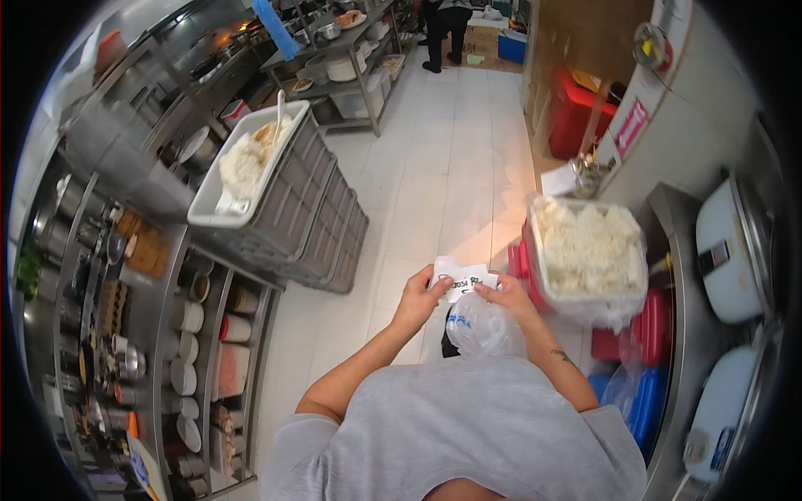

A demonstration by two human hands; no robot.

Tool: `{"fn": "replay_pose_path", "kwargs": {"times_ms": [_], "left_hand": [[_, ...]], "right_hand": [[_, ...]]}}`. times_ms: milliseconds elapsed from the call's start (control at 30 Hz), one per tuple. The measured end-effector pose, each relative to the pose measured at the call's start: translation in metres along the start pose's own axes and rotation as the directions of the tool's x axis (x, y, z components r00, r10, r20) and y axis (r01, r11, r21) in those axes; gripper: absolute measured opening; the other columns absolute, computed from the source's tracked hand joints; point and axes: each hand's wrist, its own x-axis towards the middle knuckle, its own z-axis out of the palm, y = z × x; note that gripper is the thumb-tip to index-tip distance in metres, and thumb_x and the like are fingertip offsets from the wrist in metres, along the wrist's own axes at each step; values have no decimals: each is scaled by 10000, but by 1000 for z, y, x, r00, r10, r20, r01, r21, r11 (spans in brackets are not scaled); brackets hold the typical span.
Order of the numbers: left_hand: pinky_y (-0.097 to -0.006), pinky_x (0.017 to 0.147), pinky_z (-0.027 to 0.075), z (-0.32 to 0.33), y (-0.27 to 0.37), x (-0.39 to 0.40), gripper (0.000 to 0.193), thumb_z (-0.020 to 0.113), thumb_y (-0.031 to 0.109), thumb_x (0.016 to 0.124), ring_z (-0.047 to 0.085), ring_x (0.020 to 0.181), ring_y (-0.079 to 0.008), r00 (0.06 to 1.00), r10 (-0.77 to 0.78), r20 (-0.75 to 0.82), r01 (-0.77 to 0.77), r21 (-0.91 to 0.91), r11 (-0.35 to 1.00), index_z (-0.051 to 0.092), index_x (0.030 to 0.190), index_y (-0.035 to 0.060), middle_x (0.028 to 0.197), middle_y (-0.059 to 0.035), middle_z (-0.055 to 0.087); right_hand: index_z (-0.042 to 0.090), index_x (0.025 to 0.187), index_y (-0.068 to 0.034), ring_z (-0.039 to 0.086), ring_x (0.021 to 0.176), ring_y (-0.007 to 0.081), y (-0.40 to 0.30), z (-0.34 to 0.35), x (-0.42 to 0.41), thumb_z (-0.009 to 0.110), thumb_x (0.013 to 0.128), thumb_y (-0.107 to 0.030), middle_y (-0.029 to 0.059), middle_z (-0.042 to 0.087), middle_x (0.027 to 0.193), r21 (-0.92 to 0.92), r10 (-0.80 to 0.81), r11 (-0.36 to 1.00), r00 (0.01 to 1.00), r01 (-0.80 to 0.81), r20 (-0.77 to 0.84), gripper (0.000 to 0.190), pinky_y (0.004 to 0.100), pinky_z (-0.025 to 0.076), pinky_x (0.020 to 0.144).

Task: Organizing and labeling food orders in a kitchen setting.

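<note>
A small white paper slip [462,273] with handwriting on it is stretched between my two hands in front of my body. My left hand [416,297] pinches its left edge, thumb on top. On the other side, my right hand [512,294] grips the right edge between thumb and fingers. Just below the slip hangs a clear plastic bag [481,325] with blue print, close against my right hand. What the bag contains cannot be made out, nor whether my fingers also hold it.
Cooked rice [589,247] fills a lined container at right, beside rice cookers [730,250]. At left, a white tub [213,203] of rice tops stacked grey crates [313,213]. Steel shelving [172,300] lines the left. A person [446,28] stands far ahead on the tiled floor [426,125].
</note>
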Motion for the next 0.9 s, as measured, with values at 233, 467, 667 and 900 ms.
{"fn": "replay_pose_path", "kwargs": {"times_ms": [233, 467, 667, 900], "left_hand": [[-218, 521, 437, -55, 51, 197, 138, 546, 90, 837, 535, 662, -71, 985, 38, -165, -34, 26, 999, 500, 951, 26, 781, -22, 579], [-203, 551, 463, -86, 82, 416, 121, 501, 63, 866, 544, 678, -73, 978, 78, -193, -85, -30, 996, 465, 973, 18, 831, -40, 589], [-201, 582, 453, -85, 138, 641, 114, 469, 44, 882, 552, 707, -73, 993, 109, -38, -108, 18, 994, 466, 992, 16, 862, -55, 608], [-261, 603, 475, -20, 164, 867, 150, 474, 126, 903, 557, 666, -123, 975, 156, 157, -182, 166, 969, 465, 1006, 17, 790, -49, 585]], "right_hand": [[595, 962, -10, 544, 762, 72, -96, -21, 215, 661, 780, -133, 18, 615, 831, -105, -35, 993, 982, 55, 184, 229, 231, 442, 693], [575, 968, 3, 547, 763, 72, -144, -78, 430, 636, 793, -97, 28, 611, 829, 8, -113, 994, 986, 113, 119, 210, 231, 451, 695], [551, 1014, 15, 558, 776, 88, -215, -151, 590, 623, 802, -94, 43, 612, 859, 1, -95, 995, 993, 95, -77, 249, 236, 459, 704], [561, 994, -19, 535, 710, 64, -244, -277, 737, 643, 798, -132, 1, 600, 803, -15, -156, 986, 892, 165, -425, 241, 212, 429, 642]]}}
